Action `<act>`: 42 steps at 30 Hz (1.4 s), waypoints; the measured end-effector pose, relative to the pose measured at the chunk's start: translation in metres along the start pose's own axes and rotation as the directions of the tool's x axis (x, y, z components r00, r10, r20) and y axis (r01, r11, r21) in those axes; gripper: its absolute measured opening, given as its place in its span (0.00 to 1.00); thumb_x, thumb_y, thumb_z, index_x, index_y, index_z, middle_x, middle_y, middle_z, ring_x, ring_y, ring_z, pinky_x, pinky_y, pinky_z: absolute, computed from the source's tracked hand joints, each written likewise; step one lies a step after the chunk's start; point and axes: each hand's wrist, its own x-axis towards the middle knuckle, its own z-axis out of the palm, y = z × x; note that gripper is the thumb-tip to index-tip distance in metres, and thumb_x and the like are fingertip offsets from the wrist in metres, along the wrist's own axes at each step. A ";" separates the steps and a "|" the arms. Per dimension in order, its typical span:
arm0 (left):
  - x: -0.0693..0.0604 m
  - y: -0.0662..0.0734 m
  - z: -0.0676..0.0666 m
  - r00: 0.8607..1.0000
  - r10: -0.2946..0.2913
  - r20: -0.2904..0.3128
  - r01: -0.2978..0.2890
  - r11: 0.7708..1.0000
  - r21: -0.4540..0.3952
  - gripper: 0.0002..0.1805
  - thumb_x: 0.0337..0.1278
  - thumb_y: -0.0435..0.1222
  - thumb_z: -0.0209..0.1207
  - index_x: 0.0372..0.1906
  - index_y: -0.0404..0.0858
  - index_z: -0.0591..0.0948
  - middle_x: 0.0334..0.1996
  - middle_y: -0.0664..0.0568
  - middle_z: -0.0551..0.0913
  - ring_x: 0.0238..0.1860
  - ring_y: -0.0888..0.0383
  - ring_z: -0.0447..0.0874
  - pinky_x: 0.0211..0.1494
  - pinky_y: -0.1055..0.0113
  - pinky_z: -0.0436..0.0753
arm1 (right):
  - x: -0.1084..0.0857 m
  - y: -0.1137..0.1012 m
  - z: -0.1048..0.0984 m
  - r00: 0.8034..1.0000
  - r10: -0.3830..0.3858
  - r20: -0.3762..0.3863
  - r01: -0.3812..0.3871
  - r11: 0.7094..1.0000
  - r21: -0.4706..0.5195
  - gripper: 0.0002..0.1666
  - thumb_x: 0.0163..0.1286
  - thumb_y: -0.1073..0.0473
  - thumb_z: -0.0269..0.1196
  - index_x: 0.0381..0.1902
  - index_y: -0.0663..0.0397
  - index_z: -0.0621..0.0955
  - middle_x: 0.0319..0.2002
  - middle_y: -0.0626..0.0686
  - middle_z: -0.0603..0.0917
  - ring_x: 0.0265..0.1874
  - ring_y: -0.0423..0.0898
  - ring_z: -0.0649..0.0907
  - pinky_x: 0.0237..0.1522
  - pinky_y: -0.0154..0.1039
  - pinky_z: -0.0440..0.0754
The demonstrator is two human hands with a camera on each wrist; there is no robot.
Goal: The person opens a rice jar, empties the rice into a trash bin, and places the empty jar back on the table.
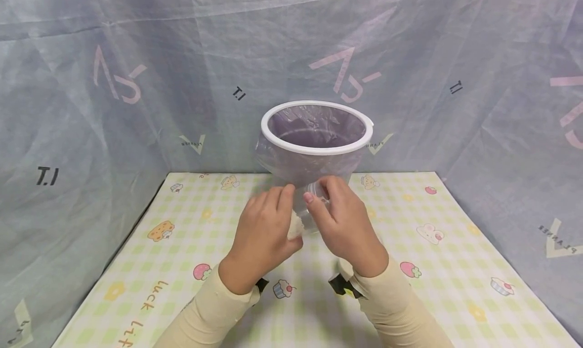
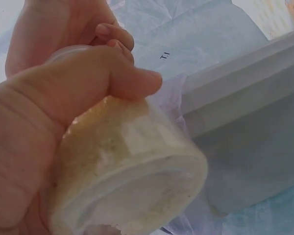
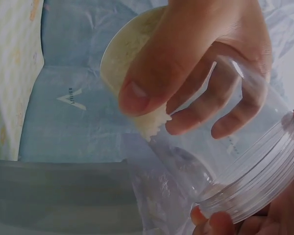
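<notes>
Both hands clamped on one clear jar (image 2: 132,142), just on my side of the bin (image 1: 318,151), above the tabletop (image 1: 136,267). Left hand (image 1: 264,224) wrapped the base end, where the off-white stuff (image 1: 295,226) sat; figured that end carried most of the weight. Right hand (image 1: 343,219) gripped the threaded mouth end, probably to steady it. Jar sat tilted. In the bin, the liner (image 1: 314,128) hung from the white rim (image 1: 264,128), presumably so it stayed spread.
</notes>
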 end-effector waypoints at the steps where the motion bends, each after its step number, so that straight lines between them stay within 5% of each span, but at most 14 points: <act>1: 0.000 0.000 -0.001 1.000 0.000 0.004 0.000 1.000 -0.006 0.50 0.18 0.44 0.78 0.59 0.31 0.74 0.40 0.46 0.82 0.33 0.48 0.82 0.38 0.55 0.80 | 0.000 0.000 0.000 1.000 -0.006 -0.005 0.006 1.000 -0.002 0.21 0.78 0.42 0.53 0.48 0.53 0.76 0.37 0.52 0.76 0.35 0.44 0.74 0.40 0.42 0.75; 11: 0.000 0.001 -0.006 1.000 0.000 -0.005 0.000 1.000 -0.024 0.49 0.16 0.45 0.76 0.57 0.30 0.75 0.35 0.49 0.81 0.28 0.51 0.78 0.35 0.58 0.82 | -0.001 0.003 0.001 0.994 -0.070 -0.081 0.072 0.997 0.020 0.20 0.75 0.43 0.55 0.47 0.53 0.79 0.34 0.49 0.76 0.28 0.42 0.73 0.34 0.39 0.74; 23: -0.001 0.002 -0.007 1.000 -0.013 0.017 0.014 0.998 -0.058 0.48 0.16 0.45 0.74 0.56 0.32 0.75 0.32 0.51 0.80 0.26 0.53 0.77 0.30 0.60 0.81 | -0.002 0.004 0.001 0.993 -0.093 -0.074 0.094 0.995 0.017 0.18 0.74 0.44 0.56 0.44 0.53 0.79 0.32 0.50 0.76 0.28 0.42 0.73 0.33 0.40 0.74; 31: -0.001 -0.005 -0.014 0.977 -0.060 0.207 0.113 0.961 -0.252 0.42 0.21 0.48 0.72 0.54 0.40 0.74 0.29 0.62 0.71 0.22 0.60 0.68 0.24 0.68 0.71 | -0.001 0.005 -0.002 0.978 -0.189 -0.090 0.189 0.982 -0.001 0.23 0.71 0.41 0.56 0.46 0.55 0.79 0.37 0.50 0.79 0.34 0.45 0.79 0.38 0.45 0.80; 42: -0.002 -0.006 -0.017 0.964 -0.059 0.258 0.139 0.943 -0.303 0.43 0.23 0.48 0.72 0.56 0.39 0.73 0.27 0.62 0.70 0.24 0.62 0.69 0.26 0.69 0.71 | 0.000 0.005 -0.004 0.967 -0.244 -0.075 0.245 0.969 0.011 0.28 0.75 0.36 0.52 0.47 0.55 0.79 0.37 0.50 0.79 0.33 0.43 0.77 0.36 0.42 0.79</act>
